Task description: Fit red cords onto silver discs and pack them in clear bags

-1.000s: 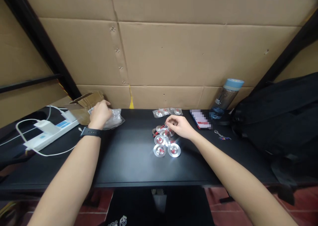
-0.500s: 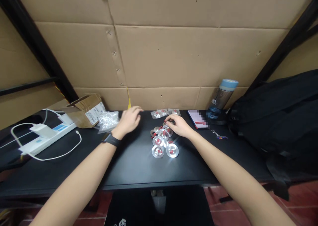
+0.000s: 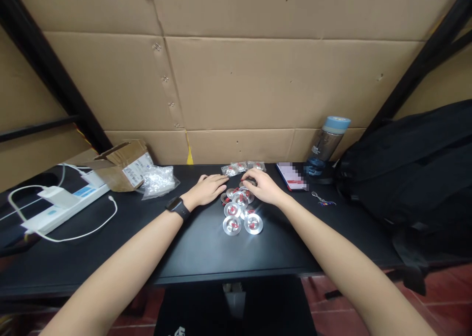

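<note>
Several silver finger cymbals with red straps lie in a heap mid-table, the two nearest being a left cymbal (image 3: 232,225) and a right cymbal (image 3: 253,224). My right hand (image 3: 262,186) rests at the back of the heap, its fingers curled round the edge of a finger cymbal (image 3: 248,183). My left hand (image 3: 207,189), with a black watch (image 3: 178,208) on the wrist, reaches in just left of the heap. Its fingers are stretched out and hold nothing. Behind both hands lie more cymbals in clear plastic bags (image 3: 240,167).
To the left are an open cardboard box (image 3: 123,166), crumpled clear plastic (image 3: 159,181) and a white power strip (image 3: 66,205) with cables. On the right stand a blue-capped bottle (image 3: 327,146), a phone (image 3: 291,176), a small keychain (image 3: 324,200) and a black backpack (image 3: 413,178).
My left hand has moved right and slightly down, from near the plastic to beside the cymbals. My right hand stays at the back of the heap. The view has shifted slightly.
</note>
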`<move>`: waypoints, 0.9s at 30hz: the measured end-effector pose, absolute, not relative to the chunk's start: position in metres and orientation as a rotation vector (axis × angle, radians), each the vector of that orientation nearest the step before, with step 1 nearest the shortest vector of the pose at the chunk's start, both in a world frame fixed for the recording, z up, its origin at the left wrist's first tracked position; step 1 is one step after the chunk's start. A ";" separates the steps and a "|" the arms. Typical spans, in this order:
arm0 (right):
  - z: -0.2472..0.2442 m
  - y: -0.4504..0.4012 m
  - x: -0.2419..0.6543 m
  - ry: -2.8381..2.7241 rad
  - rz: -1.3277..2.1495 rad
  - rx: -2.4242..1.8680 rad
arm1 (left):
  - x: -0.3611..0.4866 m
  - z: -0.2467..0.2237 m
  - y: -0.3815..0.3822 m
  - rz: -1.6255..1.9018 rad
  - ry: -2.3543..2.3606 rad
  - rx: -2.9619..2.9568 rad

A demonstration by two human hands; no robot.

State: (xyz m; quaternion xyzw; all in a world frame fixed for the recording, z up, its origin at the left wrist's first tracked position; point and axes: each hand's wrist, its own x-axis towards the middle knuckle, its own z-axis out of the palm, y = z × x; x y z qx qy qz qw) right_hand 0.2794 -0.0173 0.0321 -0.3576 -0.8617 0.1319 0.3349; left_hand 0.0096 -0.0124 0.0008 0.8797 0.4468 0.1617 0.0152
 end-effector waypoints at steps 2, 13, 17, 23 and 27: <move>0.034 -0.018 0.280 -2.248 0.342 -0.938 | 0.010 0.006 -0.016 0.543 1.442 2.779; 0.035 -0.019 0.282 -2.260 0.345 -0.947 | -0.002 0.009 -0.018 0.479 1.583 2.752; 0.036 -0.019 0.283 -2.266 0.350 -0.957 | -0.008 0.012 -0.014 0.516 1.610 2.703; 0.035 -0.018 0.282 -2.273 0.355 -0.940 | -0.016 0.018 -0.014 0.771 1.594 2.521; 0.034 -0.020 0.281 -2.269 0.372 -0.893 | -0.006 0.028 -0.025 1.026 1.504 2.408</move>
